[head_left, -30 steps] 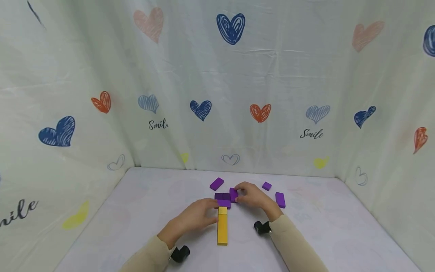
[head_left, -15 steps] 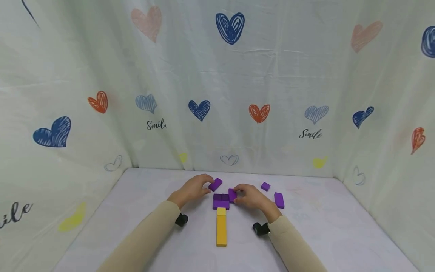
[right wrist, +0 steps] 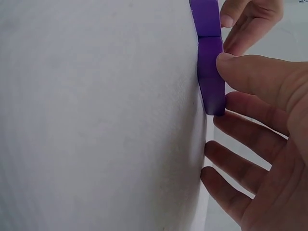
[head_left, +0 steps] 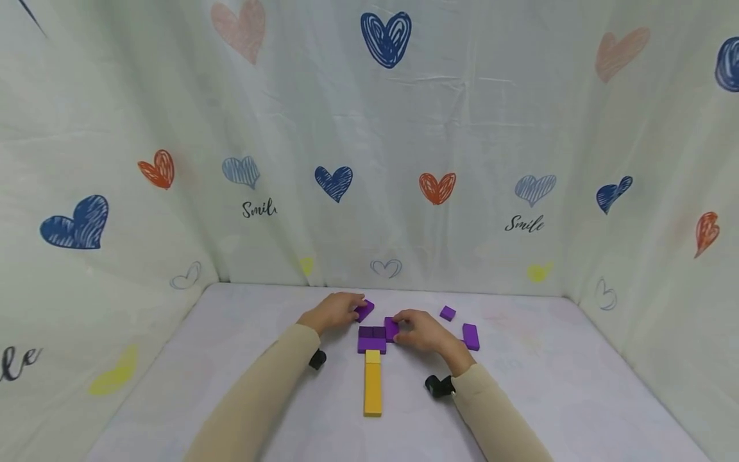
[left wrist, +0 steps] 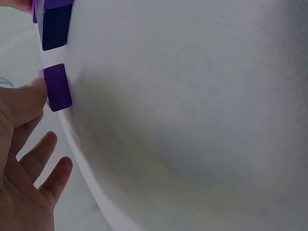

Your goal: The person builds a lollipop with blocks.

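In the head view my left hand (head_left: pixel 331 310) pinches a loose purple block (head_left: pixel 365 310) lying slanted at the back; the left wrist view has the thumb against this purple block (left wrist: pixel 57 87). My right hand (head_left: pixel 425 331) holds another purple block (head_left: pixel 390 328) between thumb and fingers, upright against the right side of a small cluster. That cluster has dark purple blocks (head_left: pixel 372 332) behind a brighter purple block (head_left: pixel 372 346). A yellow strip (head_left: pixel 373 389), topped by a paler yellow block (head_left: pixel 373 357), runs from it toward me. In the right wrist view the thumb presses the purple block (right wrist: pixel 210 72).
A small purple block (head_left: pixel 447 313) and a longer purple block (head_left: pixel 471 337) lie right of my right hand. Beyond the white table (head_left: pixel 519 398) hangs a white curtain (head_left: pixel 485 128) printed with hearts. A black wrist camera (head_left: pixel 439 386) sits at the right wrist.
My left hand has left the cluster's front, moved up and back, and taken hold of the slanted purple block. The right hand stays on its block. The whole view has shifted slightly.
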A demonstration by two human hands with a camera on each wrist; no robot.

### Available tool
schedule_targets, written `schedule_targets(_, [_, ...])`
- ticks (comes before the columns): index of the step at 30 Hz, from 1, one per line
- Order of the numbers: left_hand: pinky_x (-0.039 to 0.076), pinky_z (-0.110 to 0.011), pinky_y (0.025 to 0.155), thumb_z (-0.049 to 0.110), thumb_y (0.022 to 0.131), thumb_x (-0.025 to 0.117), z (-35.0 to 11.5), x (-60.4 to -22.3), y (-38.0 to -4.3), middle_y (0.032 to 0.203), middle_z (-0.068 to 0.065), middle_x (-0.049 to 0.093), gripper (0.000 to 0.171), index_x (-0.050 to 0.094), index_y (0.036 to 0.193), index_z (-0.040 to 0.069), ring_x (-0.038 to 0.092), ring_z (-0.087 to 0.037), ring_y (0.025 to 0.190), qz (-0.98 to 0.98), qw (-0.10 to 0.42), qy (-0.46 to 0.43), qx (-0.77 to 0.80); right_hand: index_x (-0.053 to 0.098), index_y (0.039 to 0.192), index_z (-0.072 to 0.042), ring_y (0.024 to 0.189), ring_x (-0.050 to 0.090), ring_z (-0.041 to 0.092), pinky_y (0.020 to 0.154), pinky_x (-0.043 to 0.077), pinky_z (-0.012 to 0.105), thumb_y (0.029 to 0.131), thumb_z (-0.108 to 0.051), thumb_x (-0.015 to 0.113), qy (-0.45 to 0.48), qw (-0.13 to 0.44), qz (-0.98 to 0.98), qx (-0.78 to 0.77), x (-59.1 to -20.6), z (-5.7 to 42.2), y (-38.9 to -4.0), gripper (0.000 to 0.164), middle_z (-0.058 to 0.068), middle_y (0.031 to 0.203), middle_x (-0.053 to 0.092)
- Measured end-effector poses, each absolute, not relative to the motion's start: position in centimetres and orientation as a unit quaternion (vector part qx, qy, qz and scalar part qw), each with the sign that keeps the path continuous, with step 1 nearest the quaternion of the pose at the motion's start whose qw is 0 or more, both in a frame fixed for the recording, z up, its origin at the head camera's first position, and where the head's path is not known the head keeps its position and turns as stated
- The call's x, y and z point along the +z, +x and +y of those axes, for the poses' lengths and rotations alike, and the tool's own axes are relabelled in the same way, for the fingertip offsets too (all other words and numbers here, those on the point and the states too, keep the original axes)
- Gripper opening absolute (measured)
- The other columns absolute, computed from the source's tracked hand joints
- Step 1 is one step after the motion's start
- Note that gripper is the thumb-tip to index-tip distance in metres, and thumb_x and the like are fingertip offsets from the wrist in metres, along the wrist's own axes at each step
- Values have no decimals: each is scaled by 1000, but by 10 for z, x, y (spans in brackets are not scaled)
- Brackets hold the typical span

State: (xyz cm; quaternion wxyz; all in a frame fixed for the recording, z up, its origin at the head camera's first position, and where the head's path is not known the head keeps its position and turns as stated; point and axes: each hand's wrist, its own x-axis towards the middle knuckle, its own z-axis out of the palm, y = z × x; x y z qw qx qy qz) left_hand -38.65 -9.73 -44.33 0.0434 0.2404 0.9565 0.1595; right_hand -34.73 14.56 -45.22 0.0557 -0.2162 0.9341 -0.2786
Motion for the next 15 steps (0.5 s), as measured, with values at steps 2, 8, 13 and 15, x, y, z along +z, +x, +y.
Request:
schedule_targets(2, [36, -42, 108, 13, 93, 61, -96, -443, -386, 139, -3, 52, 35, 62, 129, 15, 47, -27, 128, 960, 45, 233, 147, 63, 121, -11, 120, 52, 30, 103, 40, 49, 85, -20, 72, -213, 59, 935, -279, -452, 145, -347, 38, 8, 125, 60])
schedule_targets(8, [39, -42, 105, 17, 94, 61, -95, -443, -382, 133, -4, 58, 34, 62, 128, 12, 51, -27, 124, 961, 45, 229, 147, 63, 122, -13, 120, 52, 29, 104, 40, 48, 86, -22, 71, -203, 61, 938, -273, -452, 144, -347, 38, 7, 126, 60])
schedule_targets(13, [39, -42, 105, 19, 92, 63, -101, -442, -380, 131, -6, 59, 34, 63, 125, 9, 51, -28, 123, 962, 43, 229, 145, 63, 121, -10, 119, 52, 30, 103, 40, 49, 85, -20, 72, -221, 54, 936, -268, -452, 145, -347, 38, 9, 125, 60])
schedule_targets(15, [39, -42, 106, 19, 92, 64, -104, -442, -378, 133, -7, 57, 34, 64, 124, 9, 50, -29, 124, 962, 43, 230, 141, 63, 121, -9, 119, 52, 31, 104, 40, 49, 85, -20, 72, -224, 52, 936, -268, -452, 144, -347, 38, 10, 125, 61])
